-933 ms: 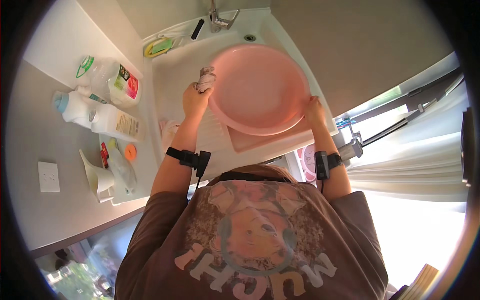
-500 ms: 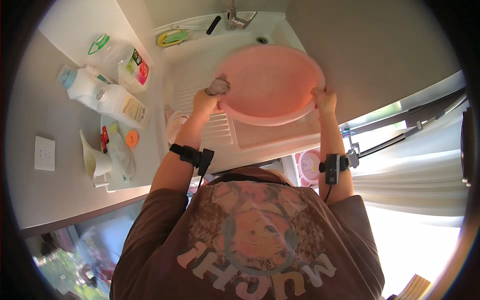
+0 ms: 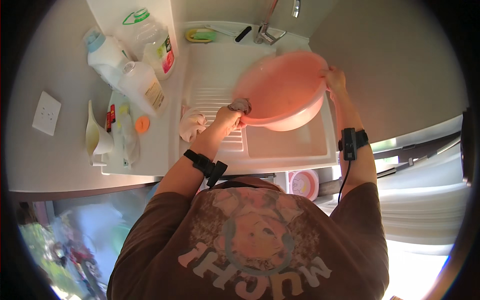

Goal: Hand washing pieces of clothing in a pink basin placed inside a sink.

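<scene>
A large pink plastic basin (image 3: 280, 92) is held tilted over the white sink (image 3: 290, 145), its right side raised and part of its outer wall showing. My left hand (image 3: 229, 120) is closed on its near-left rim. A small bunched greyish cloth (image 3: 241, 105) sits at those same fingers, against the rim; how it is held is partly hidden. My right hand (image 3: 334, 80) grips the raised right rim, fingers curled out of sight behind it. Beside my left forearm, a crumpled pale pink cloth (image 3: 192, 124) lies on the ribbed washboard (image 3: 230, 142).
Behind the basin stands a chrome faucet (image 3: 265, 35). A black brush (image 3: 243, 34) and a yellow dish (image 3: 192, 35) with something green lie on the back ledge. Bottles (image 3: 142, 85), an orange disc (image 3: 142, 124) and a white scoop (image 3: 97, 140) occupy the left counter. A wall borders the right.
The basin has tipped, its right side rising with my right hand, so more outer wall shows. My left hand keeps its hold at the rim with the greyish cloth. The whole view has shifted.
</scene>
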The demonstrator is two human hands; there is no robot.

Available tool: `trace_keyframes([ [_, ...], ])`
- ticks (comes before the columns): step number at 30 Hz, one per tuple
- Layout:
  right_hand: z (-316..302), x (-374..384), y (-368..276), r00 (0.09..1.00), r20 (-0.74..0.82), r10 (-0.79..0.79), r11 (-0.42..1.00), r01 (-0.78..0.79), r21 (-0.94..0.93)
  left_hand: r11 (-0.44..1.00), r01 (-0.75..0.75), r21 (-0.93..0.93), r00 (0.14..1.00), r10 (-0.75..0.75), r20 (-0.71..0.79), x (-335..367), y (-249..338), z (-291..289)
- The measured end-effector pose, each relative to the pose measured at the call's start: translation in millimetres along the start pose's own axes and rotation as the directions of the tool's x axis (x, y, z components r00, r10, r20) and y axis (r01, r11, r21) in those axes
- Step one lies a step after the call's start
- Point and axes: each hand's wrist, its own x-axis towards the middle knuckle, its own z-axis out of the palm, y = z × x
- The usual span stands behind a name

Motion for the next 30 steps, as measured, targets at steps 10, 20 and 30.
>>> trace_keyframes([
  [10,7.5,19.1,-76.5,0.984,0.165,-0.073,0.994,0.057,0.096,0.955,0.104,-0.278,0.993,-0.086,0.076,5.4,-1.3,6.3],
  [20,9.9,13.2,-120.8,0.968,0.176,-0.177,0.943,0.218,-0.251,0.859,0.501,-0.107,0.734,-0.356,0.578,-12.1,-7.4,50.0],
  [30,-47.2,-7.1,-25.2,0.996,0.087,0.038,0.999,-0.037,-0.013,0.984,-0.074,0.161,0.997,0.078,-0.021,5.7,34.9,21.5],
])
